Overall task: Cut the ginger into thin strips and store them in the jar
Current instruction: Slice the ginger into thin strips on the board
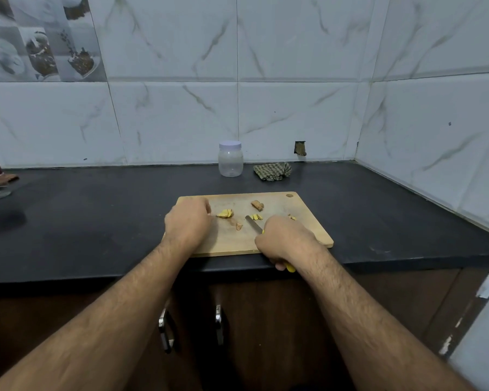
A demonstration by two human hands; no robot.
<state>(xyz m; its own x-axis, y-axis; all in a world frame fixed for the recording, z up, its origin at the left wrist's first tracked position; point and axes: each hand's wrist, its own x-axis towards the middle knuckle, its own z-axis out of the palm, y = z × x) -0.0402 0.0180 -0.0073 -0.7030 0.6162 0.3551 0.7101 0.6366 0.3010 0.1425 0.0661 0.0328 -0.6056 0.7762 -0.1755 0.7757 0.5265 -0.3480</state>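
R hand grips knife, ginger on board

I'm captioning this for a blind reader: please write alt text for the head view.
A right hand grips a yellow-handled knife over ginger pieces on a wooden cutting board; the left hand rests beside them. Behind stand a lidded empty jar and a cloth.

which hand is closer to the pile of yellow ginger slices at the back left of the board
Left. The left hand sits just left of the ginger slices, fingertips almost at them. The right hand, its grip on the knife, is farther off, to their right and nearer the person.
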